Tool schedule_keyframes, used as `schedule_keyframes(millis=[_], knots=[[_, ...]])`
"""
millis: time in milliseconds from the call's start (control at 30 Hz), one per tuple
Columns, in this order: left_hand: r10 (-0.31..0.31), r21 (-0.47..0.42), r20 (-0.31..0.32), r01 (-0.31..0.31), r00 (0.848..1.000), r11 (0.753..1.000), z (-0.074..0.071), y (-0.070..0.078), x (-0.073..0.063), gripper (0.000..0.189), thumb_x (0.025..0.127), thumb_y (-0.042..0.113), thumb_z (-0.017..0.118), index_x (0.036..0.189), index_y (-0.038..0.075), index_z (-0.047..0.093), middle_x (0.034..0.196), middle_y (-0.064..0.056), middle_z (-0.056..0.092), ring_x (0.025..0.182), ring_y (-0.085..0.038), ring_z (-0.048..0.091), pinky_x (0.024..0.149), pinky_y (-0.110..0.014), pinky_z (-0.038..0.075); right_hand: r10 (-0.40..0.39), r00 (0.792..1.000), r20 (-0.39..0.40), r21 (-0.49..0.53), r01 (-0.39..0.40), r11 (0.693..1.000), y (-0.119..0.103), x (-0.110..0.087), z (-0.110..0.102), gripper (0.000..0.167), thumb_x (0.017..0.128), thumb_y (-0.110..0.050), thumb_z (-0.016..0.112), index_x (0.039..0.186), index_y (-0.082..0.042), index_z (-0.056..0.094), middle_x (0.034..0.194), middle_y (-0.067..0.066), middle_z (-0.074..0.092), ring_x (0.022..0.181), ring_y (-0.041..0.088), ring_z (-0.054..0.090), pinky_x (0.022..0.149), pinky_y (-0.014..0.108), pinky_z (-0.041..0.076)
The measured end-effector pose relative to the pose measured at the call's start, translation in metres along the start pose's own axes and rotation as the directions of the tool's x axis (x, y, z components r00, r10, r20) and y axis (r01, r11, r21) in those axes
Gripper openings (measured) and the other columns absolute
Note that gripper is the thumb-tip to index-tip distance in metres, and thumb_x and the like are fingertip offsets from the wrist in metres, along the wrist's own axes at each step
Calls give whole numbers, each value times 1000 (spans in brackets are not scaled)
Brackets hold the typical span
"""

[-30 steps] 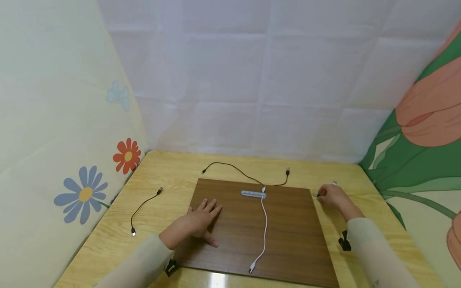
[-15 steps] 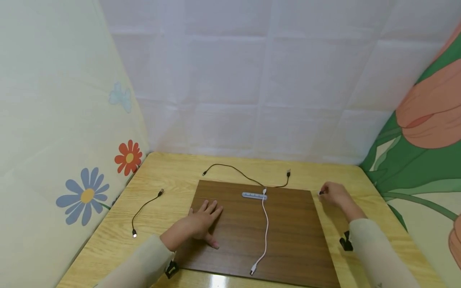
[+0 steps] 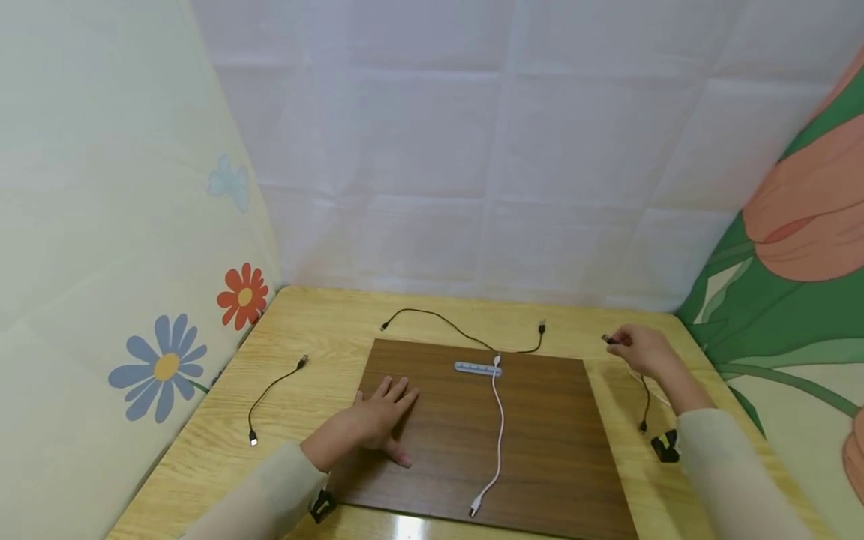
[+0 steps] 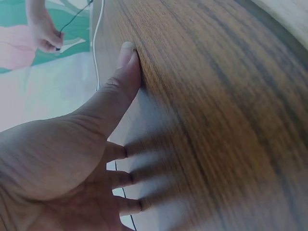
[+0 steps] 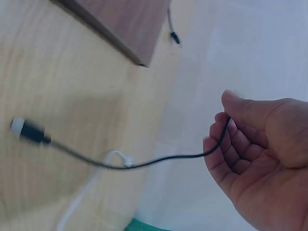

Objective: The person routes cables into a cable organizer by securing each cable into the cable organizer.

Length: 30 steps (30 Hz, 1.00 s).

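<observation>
Left hand (image 3: 374, 420) splayed on the brown board (image 3: 553, 442), seemingly steadying it. Right hand (image 3: 644, 351) pinches a black cable (image 5: 168, 158) by one end, so the rest dangles.

on the table (image 3: 324, 315), there is room to pass between the left cable (image 3: 273, 383) and the board (image 3: 560, 427), but the left arm (image 3: 266, 480) crosses the near part. the white cable (image 3: 502, 424) divides the board. at right, the held cable (image 3: 649, 399) is an obstacle; behind, the back cable (image 3: 449, 320).

The left grip (image 4: 72, 156) rests outspread on a wood-grained board (image 4: 216, 96).
</observation>
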<state>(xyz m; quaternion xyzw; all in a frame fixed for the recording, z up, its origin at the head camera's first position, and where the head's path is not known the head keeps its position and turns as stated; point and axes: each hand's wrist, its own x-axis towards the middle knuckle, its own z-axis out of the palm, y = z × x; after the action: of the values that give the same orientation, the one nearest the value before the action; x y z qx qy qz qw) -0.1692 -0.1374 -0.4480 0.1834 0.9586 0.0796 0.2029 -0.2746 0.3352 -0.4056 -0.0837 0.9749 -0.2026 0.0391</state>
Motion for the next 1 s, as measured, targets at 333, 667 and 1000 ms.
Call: schedule_keyframes(millis=[333,667,1000], knots=[[-2,-4,-2,2,1000,1000,4,-3,2,121,66,59,86,162,17,25,169,-13,15,155,-39,9,110,-76,22,-65,992,-111,-16,64,998,-29,-8,-26,30,102,-27,62,106,3,64,102,26,69,90,40,64,72,51,51],[5,-38,4,-4,1000,999,4,-3,2,120,67,58,85,162,16,25,169,-13,14,155,-40,6,111,-76,20,-82,984,-160,17,85,996,-65,-19,-45,40,104,-34,57,117,4,59,108,26,67,94,39,64,75,53,51],[11,-41,2,-11,1000,999,4,-4,3,120,67,58,85,162,16,25,169,-13,13,155,-40,6,111,-76,19,-95,970,-222,36,106,994,-96,-27,-46,31,103,-29,61,114,0,62,105,21,70,93,36,65,74,51,51]])
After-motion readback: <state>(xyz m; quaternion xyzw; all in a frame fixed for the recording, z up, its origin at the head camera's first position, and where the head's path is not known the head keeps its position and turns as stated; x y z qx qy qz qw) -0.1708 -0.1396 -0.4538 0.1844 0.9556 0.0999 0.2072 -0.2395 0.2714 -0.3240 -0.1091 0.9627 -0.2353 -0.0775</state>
